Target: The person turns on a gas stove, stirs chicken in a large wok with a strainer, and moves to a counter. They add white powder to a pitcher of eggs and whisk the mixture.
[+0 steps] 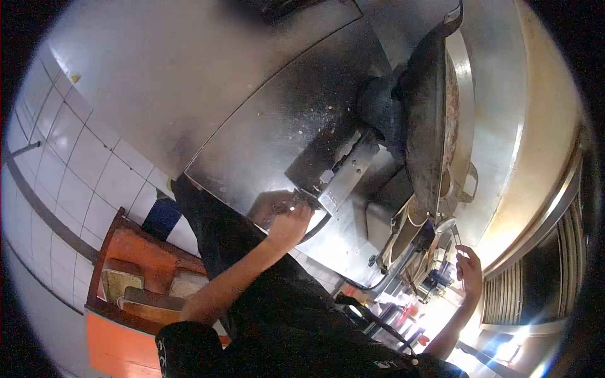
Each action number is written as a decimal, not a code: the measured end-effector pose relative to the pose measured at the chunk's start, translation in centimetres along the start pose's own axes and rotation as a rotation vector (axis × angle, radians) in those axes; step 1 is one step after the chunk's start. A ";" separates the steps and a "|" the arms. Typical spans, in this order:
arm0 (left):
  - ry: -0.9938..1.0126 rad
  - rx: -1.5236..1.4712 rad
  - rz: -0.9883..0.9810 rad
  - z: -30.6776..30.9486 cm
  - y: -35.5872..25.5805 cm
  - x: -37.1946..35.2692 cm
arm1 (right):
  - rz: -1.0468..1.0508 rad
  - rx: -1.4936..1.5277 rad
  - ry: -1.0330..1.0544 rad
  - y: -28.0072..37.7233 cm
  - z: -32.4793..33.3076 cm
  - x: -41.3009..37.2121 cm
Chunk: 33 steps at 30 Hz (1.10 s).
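Note:
My left hand [291, 225] is at the front edge of the steel stove top, beside a raised metal bar [350, 179]. Its fingers are bent together against a small dark part there; what they hold, if anything, is hidden. My right hand [469, 269], off to the right, is closed around the thin handle of a ladle [446, 225]. The ladle's small round bowl hangs near the rim of a large blackened wok [425, 126]. The wok sits on a dark burner ring [378, 104], seen nearly edge-on.
Steel counter [302, 120] with scattered specks spreads left of the wok. A handled pot or strainer [466, 183] stands beyond the wok, and containers [403, 239] crowd near my right hand. An orange crate [129, 337] stands on the lower left by the tiled surface [82, 145].

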<state>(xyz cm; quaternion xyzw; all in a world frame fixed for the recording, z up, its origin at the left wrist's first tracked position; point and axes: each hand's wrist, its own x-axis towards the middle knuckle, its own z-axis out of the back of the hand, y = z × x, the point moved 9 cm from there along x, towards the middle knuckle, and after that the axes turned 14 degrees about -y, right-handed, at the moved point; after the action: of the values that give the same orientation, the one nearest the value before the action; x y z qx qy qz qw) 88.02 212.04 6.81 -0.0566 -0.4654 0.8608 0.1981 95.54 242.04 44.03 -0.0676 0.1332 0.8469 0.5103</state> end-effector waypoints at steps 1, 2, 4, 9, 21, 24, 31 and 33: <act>-0.009 0.007 0.000 -1.0 0.1 -0.5 | 0.010 0.006 0.001 -0.2 -0.1 0.2; -0.092 -0.222 0.150 -1.7 1.1 -1.0 | 0.014 0.023 -0.005 -0.6 0.1 0.3; 0.025 -0.860 0.701 -3.0 2.5 -1.9 | 0.022 0.051 -0.019 -1.0 0.1 0.6; -0.064 -1.490 1.172 -6.1 2.3 -3.8 | 0.033 0.004 -0.018 -0.8 0.0 0.4; 0.013 -0.109 -0.590 1.9 -2.3 1.3 | -0.030 0.035 -0.070 2.7 -0.3 -2.1; 0.011 -0.097 -0.448 1.1 -0.9 1.0 | -0.090 0.052 -0.099 3.3 -0.5 -2.6; -0.083 -0.882 0.432 -1.0 1.8 -0.5 | -0.110 0.068 -0.104 5.2 -1.0 -4.2; -0.026 -1.543 1.068 -5.8 2.5 -2.4 | -0.092 0.061 -0.106 6.0 -1.2 -4.3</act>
<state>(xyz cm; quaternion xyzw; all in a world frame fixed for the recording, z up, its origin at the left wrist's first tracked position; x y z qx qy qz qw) 91.15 214.41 1.31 -0.3687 -0.8223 0.2916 -0.3207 92.24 235.41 44.87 -0.0129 0.1285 0.8205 0.5569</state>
